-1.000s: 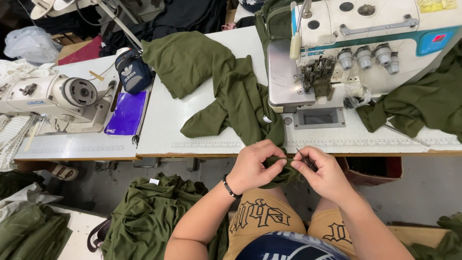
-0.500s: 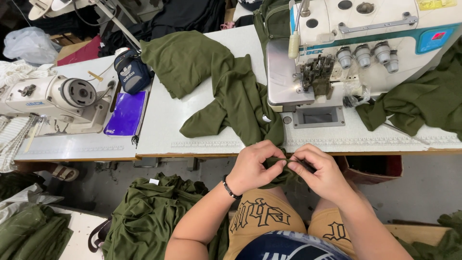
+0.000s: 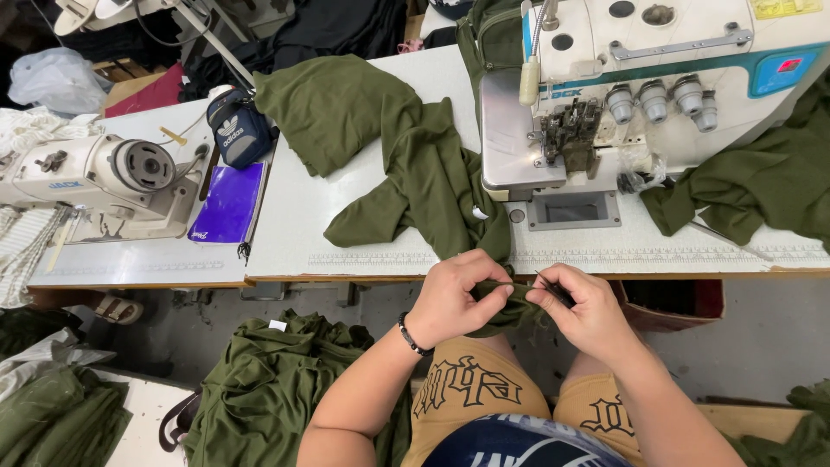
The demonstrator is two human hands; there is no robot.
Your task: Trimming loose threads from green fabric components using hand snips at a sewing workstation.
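While both hands sit close together just under the table edge, the left hand (image 3: 458, 298) is curled shut, pinching a fold of the olive green garment (image 3: 432, 177) between thumb and fingers. There's a black beaded bracelet (image 3: 412, 335) on that wrist. The right hand (image 3: 588, 307) is closed too, gripping the same bit of cloth plus a small dark tool (image 3: 551, 288), thin and pointed; can't tell exactly what it is. A short stretch of fabric edge is pulled taut between the two hands.

From there the garment runs up over the edge of the white table (image 3: 346, 242) and spreads across it in a rumpled heap, ending up just left of the white overlock sewing machine (image 3: 640, 86). More green cloth (image 3: 761, 186) lies on the table to the right of that machine.

Further out, a second sewing machine (image 3: 104, 177) sits on the table to the left, with a purple booklet (image 3: 229, 203) and a small dark pouch (image 3: 238, 130) beside it. Down on the floor by the person's left knee there's a pile of the same green fabric (image 3: 268, 389), and another stack (image 3: 52, 415) at the far left corner.
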